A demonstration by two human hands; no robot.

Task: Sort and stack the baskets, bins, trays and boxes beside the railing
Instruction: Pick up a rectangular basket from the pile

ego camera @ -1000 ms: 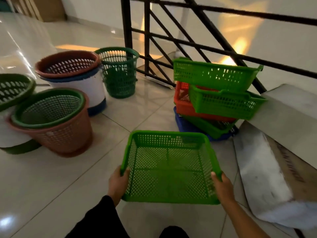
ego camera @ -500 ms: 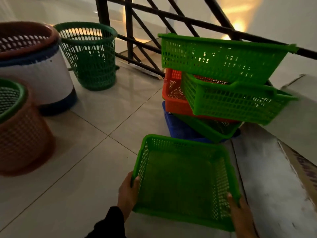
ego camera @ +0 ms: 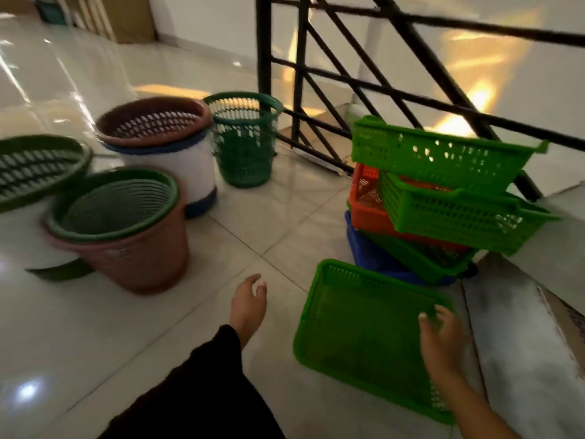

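Observation:
A flat green mesh tray (ego camera: 357,327) lies on the floor tiles in front of me. My right hand (ego camera: 441,340) hovers over its right side with fingers loosely spread, holding nothing. My left hand (ego camera: 248,304) hangs open above the bare floor, left of the tray. Behind the tray an untidy pile leans by the railing: two green baskets (ego camera: 443,156) (ego camera: 456,213), an orange one (ego camera: 367,210), a blue one (ego camera: 373,255) at the bottom.
The black railing (ego camera: 348,83) runs behind the pile. Round bins stand at left: a green mesh bin (ego camera: 243,144), a brown basket on a white bin (ego camera: 177,166), a pink bin with green liner (ego camera: 126,229), another green-rimmed one (ego camera: 31,172). A cardboard box (ego camera: 531,343) lies right.
Both hands have let go of the green tray, which now rests on the floor. My left hand moved away to the left. The view pulled back and swung left.

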